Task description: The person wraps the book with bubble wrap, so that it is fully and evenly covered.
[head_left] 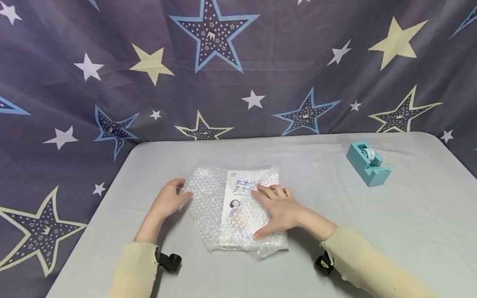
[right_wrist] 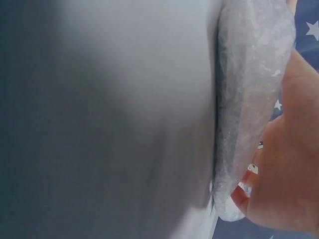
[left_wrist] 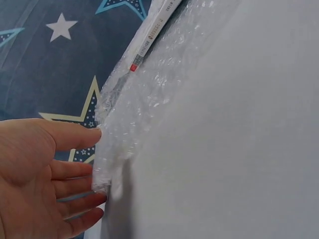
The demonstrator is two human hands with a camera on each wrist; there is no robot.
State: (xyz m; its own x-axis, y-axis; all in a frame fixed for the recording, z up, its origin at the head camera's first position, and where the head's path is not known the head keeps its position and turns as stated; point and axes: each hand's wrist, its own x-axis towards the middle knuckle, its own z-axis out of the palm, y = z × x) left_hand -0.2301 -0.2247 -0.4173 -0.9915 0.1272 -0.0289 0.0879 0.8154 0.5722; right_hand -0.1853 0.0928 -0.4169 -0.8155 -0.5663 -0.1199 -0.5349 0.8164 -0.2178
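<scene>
A white book (head_left: 227,216) with blue lettering and a small drawn figure lies on the table, with clear bubble wrap (head_left: 205,201) over it. The wrap reaches out past the book's left side as a loose flap. My right hand (head_left: 282,209) rests on the wrapped book with its fingers spread. By the flap's left edge is my left hand (head_left: 168,201), its thumb and fingers apart. In the left wrist view, the thumb and fingertips of the left hand (left_wrist: 55,174) are at the wrap's edge, and the book's spine (left_wrist: 152,32) shows inside.
A teal tape dispenser (head_left: 367,163) with a roll of tape stands on the right part of the table. Pale grey cloth (head_left: 242,290) covers the table. Behind it hangs a dark star-patterned curtain (head_left: 275,79). Each wrist bears a small black camera (head_left: 172,262).
</scene>
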